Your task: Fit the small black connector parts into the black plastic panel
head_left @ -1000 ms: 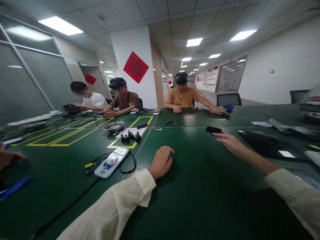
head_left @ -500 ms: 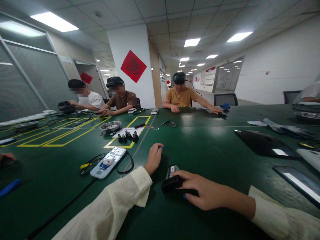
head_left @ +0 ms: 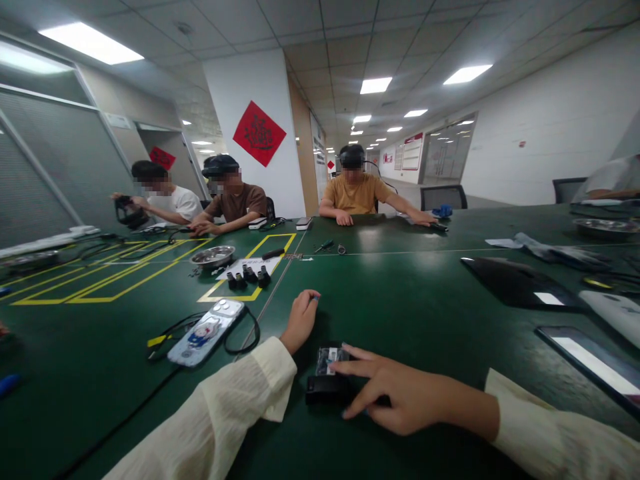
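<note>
**Right hand** (head_left: 400, 397): at the near edge of the green tabletop (head_left: 425, 287), just right of centre. Palm down, fingers spread wide, laid flat over the small black rectangular block (head_left: 325, 390) without closing round it. Index finger stretched onto the small clear-wrapped packet (head_left: 329, 359).

**Small black rectangular block**: flat on the tabletop by the near edge, its right part covered by the right hand.

**Small clear-wrapped packet**: directly beyond the block, close against its far side. Contents too small to make out.

**Left hand** (head_left: 300, 319): slightly farther from the near edge, just left of the packet and apart from it. Fingers bent and drawn narrow, tips down on the tabletop, nothing seen in the grasp. Cream sleeve down to the wrist.

**Phone in clear cartoon-print case** (head_left: 206, 333): left of the left hand, face down, inside a black cable loop (head_left: 247, 337).

**Round steel dish** (head_left: 213, 256): toward the far left, beside a cluster of small black cylindrical parts (head_left: 245, 277) on a yellow tape outline (head_left: 220, 290).

**Two dark flat tablets** (head_left: 515, 283): toward the right edge, well apart from both hands.

**Three seated persons** (head_left: 356, 193): along the far edge.
</note>
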